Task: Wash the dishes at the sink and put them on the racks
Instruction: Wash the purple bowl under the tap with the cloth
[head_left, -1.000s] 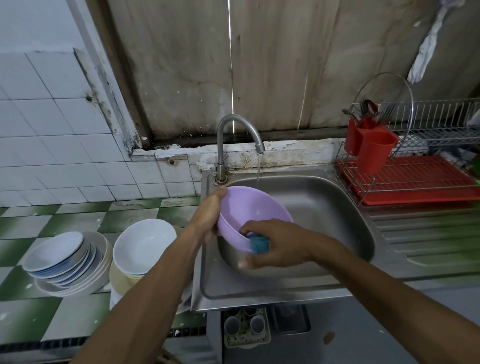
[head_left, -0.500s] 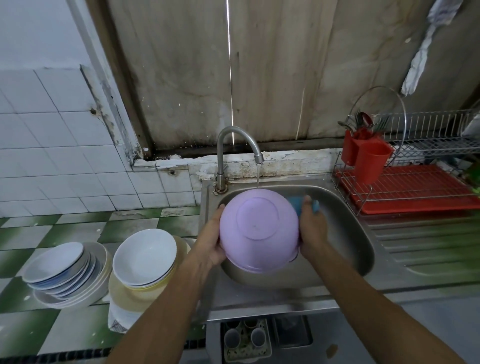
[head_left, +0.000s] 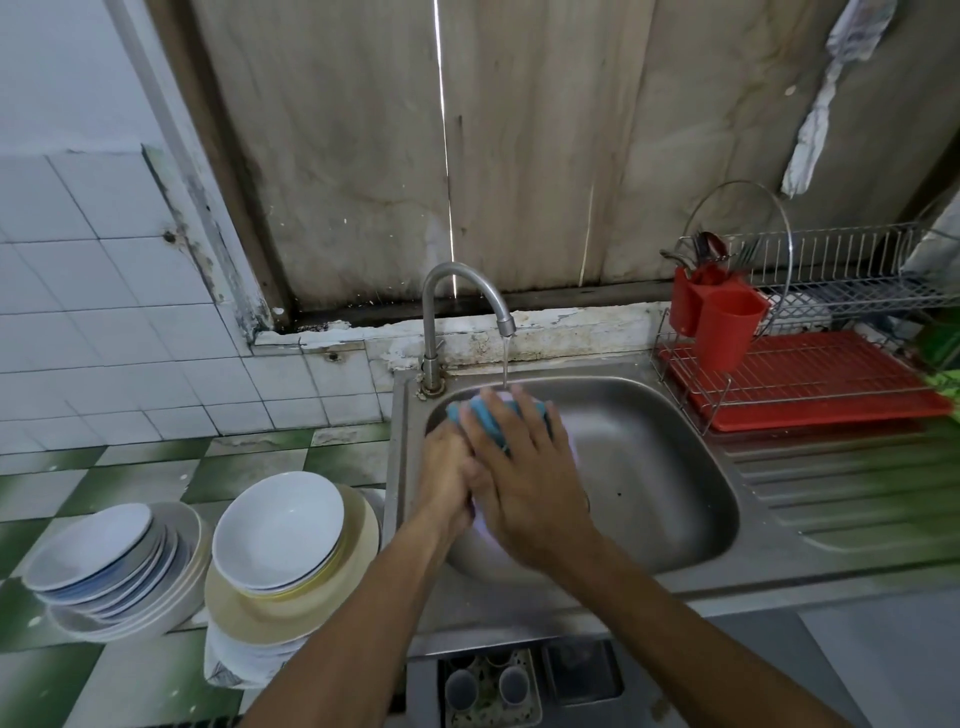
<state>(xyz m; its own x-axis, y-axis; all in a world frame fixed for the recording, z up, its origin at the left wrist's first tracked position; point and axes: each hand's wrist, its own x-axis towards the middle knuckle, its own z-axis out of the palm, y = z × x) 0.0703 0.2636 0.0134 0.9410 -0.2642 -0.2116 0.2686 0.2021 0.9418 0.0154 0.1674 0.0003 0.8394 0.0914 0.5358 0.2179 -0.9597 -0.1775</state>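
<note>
A pale purple bowl (head_left: 567, 428) is held over the left part of the steel sink (head_left: 660, 483), just under the tap (head_left: 457, 291), from which a thin stream of water (head_left: 505, 358) is falling onto it. Most of the bowl is covered by the two hands and blurred, so which way it is turned cannot be told.

The bowl's left edge is gripped by the left hand (head_left: 447, 470). Its fingers are bent, and their tips are hidden under the other hand.

A blue sponge (head_left: 485, 415) is pressed against the far side of the bowl by the right hand (head_left: 524, 483). The fingers (head_left: 537, 415) of that hand are spread wide and laid nearly straight over the sponge, which shows between and beyond them.

On the green-and-white tiled counter (head_left: 130, 467) to the left of the sink, two stacks of dishes are set side by side: a pile of plates (head_left: 98, 561) at the far left and, nearer the sink, a white bowl (head_left: 280, 525) resting on cream plates (head_left: 358, 551).

To the right of the sink a wire rack (head_left: 841, 283) is placed over a red tray (head_left: 810, 379). A red cutlery holder (head_left: 727, 327) with utensils in it is hung on the rack's left end.
</note>
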